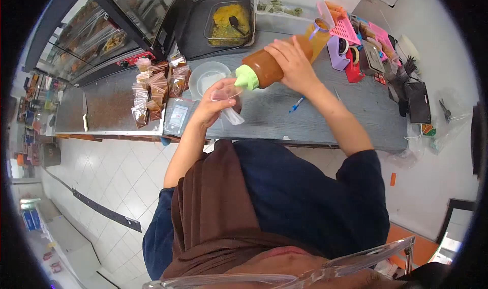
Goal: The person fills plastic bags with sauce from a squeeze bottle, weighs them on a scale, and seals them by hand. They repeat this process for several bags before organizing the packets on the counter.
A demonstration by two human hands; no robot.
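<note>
My right hand [290, 60] grips a large squeeze bottle [264, 68] of brown sauce, tilted with its light green nozzle cap [246, 78] pointing down to the left. Under that nozzle, my left hand [216, 103] is closed around a small clear plastic bag [234, 108]. The nozzle tip is at the bag's mouth; whether it sits inside is hard to make out. Something dark, like sauce, shows in the bag. Just behind my left hand stands a round translucent plastic bowl [207, 75].
Several filled sauce sachets [152, 93] lie left of the bowl, beside a pack of clear bags [178, 115]. A knife [85, 114] rests at far left by the glass display case [91, 35]. A glass dish of yellow food [229, 25], a blue pen [297, 104] and a tape dispenser [353, 68] share the counter.
</note>
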